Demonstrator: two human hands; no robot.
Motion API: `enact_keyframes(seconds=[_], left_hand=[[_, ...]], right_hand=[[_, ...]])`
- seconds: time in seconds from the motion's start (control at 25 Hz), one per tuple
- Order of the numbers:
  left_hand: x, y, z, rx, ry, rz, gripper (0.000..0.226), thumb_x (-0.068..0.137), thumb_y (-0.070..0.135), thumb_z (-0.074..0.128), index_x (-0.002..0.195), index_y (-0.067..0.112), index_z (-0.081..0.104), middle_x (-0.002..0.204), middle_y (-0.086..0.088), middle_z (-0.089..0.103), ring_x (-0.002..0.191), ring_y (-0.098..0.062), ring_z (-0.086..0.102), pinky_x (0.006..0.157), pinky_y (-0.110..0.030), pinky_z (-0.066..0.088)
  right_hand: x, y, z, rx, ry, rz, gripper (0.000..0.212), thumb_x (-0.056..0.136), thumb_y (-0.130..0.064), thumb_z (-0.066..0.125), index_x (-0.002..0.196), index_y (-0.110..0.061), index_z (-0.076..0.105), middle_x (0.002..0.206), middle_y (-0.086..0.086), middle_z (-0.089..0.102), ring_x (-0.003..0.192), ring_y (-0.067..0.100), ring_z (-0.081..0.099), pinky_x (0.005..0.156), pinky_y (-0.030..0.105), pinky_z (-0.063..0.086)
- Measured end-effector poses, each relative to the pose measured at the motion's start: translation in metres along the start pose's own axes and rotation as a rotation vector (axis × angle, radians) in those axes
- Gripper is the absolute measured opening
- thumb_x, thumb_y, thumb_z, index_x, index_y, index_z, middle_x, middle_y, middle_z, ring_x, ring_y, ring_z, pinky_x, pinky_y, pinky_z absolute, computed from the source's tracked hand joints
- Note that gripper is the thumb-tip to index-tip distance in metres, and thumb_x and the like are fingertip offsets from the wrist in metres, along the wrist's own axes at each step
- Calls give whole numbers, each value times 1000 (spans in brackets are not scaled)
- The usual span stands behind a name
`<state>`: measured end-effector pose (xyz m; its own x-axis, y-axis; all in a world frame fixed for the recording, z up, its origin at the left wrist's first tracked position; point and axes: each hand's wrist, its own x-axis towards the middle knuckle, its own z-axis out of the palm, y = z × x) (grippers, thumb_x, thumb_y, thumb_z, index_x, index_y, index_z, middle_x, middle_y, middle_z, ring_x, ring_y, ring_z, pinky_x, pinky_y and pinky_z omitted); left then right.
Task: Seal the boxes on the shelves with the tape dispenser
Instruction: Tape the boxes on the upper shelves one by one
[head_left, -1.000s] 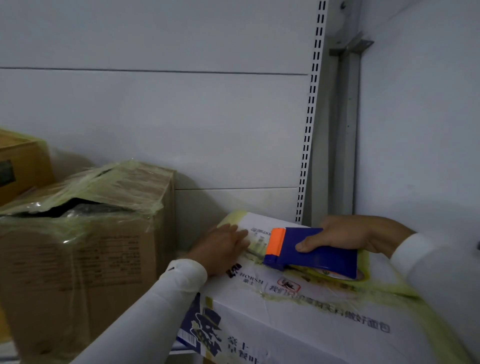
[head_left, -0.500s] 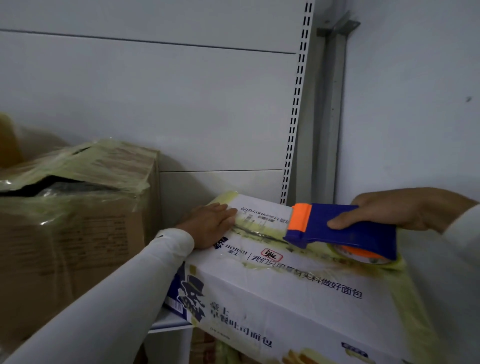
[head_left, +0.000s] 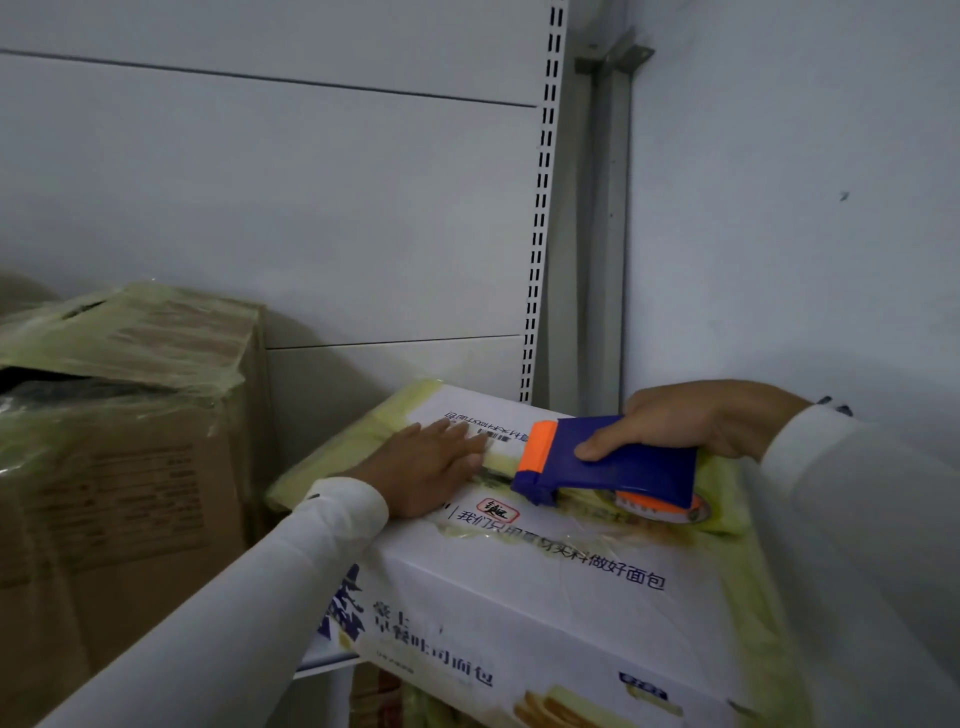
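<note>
You are taping the top seam of the white bread carton (head_left: 519, 587) lying near and right on the shelf; your right hand (head_left: 711, 418) is gripping the blue-and-orange tape dispenser (head_left: 613, 462) resting on its lid, while your left hand (head_left: 423, 467), fingers flat, is pressing the lid just left of the orange end; next, judging by this, a steady pull along the seam; the blade and the tape's free end are hidden; the brown taped box (head_left: 124, 441) far left is blurred.
</note>
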<state>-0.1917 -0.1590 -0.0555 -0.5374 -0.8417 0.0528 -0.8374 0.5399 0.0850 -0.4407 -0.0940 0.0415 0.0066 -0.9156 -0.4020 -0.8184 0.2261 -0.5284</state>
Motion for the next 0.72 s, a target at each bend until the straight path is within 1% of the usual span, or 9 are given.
enact_keyframes(seconds=[0.08,0.28,0.32,0.44,0.48,0.56,0.64,0.68,0.72], left_hand=[[4,-4,1,-34,-40,31,50,102,46,22,150,32,20,159,3,13,147,-12,6,118,-33,5],[8,-19,1,-98,-50,55,53,98,53,29,148,36,23,158,8,16,146,-9,9,119,-32,4],[7,-21,1,-114,-43,70,53,98,53,30,148,37,24,158,8,17,146,-8,10,119,-31,3],[8,-25,-2,-142,-42,97,54,97,54,32,148,36,26,158,7,19,146,-9,12,119,-30,4],[8,-26,-1,-148,-42,101,55,97,56,31,147,36,27,158,7,19,145,-9,12,119,-29,4],[8,-26,0,-159,-49,107,64,90,67,22,147,37,28,157,7,20,145,-9,14,117,-27,4],[9,-26,-1,-168,-52,93,68,87,70,18,146,38,29,157,7,21,145,-9,14,116,-26,4],[8,-25,-2,-170,-55,82,71,85,73,19,146,37,29,157,8,21,145,-9,14,116,-26,4],[8,-24,-3,-179,-55,76,82,78,83,17,146,38,30,157,9,21,145,-8,14,116,-26,4]], right_hand=[[2,-2,0,-3,2,7,38,78,-45,75,89,-9,68,76,4,74,65,17,67,55,23,51],[-14,2,-10,1,-36,-1,38,79,-44,74,88,-7,71,78,6,76,65,16,68,57,23,52],[-23,8,-16,11,-50,-6,41,80,-45,73,89,-5,72,82,9,76,66,17,68,58,23,52],[-52,26,-26,22,-146,-8,63,77,-53,74,97,7,70,97,24,73,73,26,66,62,27,51],[-60,31,-28,17,-135,2,66,72,-55,73,95,6,70,95,23,73,71,26,66,61,26,51],[-73,42,-32,8,-68,27,58,63,-54,73,86,-1,72,85,18,74,65,21,67,55,25,50],[-87,58,-35,22,-20,62,55,59,-54,75,81,-3,74,80,16,74,61,20,66,53,24,48],[-93,68,-34,27,-6,83,60,56,-56,77,82,-2,74,82,17,74,62,20,66,53,24,48],[-98,78,-32,35,-2,101,68,53,-59,78,86,0,75,85,19,74,65,21,67,54,24,48]])
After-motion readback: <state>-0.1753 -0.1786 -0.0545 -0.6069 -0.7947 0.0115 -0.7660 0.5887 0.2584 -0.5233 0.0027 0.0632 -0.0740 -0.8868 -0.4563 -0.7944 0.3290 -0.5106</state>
